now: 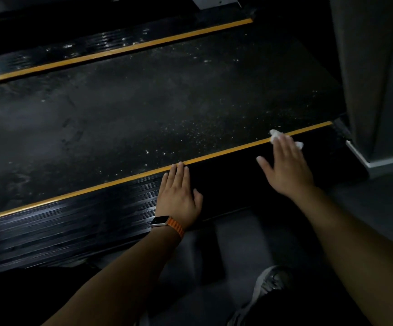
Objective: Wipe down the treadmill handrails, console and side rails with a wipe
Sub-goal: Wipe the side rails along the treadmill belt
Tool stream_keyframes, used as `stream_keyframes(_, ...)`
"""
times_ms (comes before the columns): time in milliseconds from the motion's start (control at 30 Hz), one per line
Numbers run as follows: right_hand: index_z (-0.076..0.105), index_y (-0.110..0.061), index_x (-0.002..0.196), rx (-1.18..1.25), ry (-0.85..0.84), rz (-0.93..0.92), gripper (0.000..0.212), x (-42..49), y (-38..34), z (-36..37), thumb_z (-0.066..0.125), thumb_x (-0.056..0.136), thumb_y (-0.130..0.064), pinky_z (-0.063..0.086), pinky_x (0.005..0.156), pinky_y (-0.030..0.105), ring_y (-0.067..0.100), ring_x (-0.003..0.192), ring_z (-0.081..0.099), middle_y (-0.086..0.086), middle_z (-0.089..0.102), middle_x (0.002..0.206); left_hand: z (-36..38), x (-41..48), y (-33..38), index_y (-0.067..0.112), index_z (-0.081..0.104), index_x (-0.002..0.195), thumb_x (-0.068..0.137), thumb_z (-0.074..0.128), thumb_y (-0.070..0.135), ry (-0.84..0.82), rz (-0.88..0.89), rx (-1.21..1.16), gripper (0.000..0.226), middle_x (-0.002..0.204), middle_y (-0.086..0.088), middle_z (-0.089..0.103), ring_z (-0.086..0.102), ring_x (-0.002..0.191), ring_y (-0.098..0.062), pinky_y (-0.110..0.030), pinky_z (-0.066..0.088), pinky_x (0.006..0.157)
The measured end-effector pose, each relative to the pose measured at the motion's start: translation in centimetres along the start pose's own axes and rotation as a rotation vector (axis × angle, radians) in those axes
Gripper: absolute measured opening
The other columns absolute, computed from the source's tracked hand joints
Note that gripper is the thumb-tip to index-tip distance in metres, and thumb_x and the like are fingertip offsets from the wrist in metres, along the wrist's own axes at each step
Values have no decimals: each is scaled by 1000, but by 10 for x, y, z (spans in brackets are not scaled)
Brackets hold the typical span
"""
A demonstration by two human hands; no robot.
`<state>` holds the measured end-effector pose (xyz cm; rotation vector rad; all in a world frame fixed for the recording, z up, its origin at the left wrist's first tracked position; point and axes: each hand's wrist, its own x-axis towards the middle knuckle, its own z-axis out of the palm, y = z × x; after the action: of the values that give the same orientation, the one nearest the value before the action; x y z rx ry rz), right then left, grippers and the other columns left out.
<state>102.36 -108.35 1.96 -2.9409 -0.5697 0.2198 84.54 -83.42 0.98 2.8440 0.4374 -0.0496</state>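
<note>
- While right hand (pixel 285 165), fingers flat, presses wipe (pixel 276 135) onto near side rail (pixel 226 184) at its front end by the upright (pixel 367 78), little wipe shows; it may slip free.
- Left hand (pixel 179 196) flat, holding nothing, mid-rail: risks a missed patch beneath.
- Specks on belt (pixel 143 109) alongside; straying wipe could drag them over.

No text, label, brand, number or sign can be read anywhere in the view. The face of the watch (pixel 159 221) is seen at a steep angle in dim light, and nothing on it can be made out. The yellow stripe (pixel 120 182) along the near side rail (pixel 73 222) is a plain line with no lettering.
</note>
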Motion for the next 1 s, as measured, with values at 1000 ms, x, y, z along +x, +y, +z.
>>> stream_keyframes(1000,34,-4,161,-63,202,-318,87,-79,-23,45,28,103,-69,26,127,49,28,160,16,15,27,170,-4,0,3,9,20,162,94,12,51,-3,-3,6,81,171,-10,10,2,159,-20,-33,-5,126)
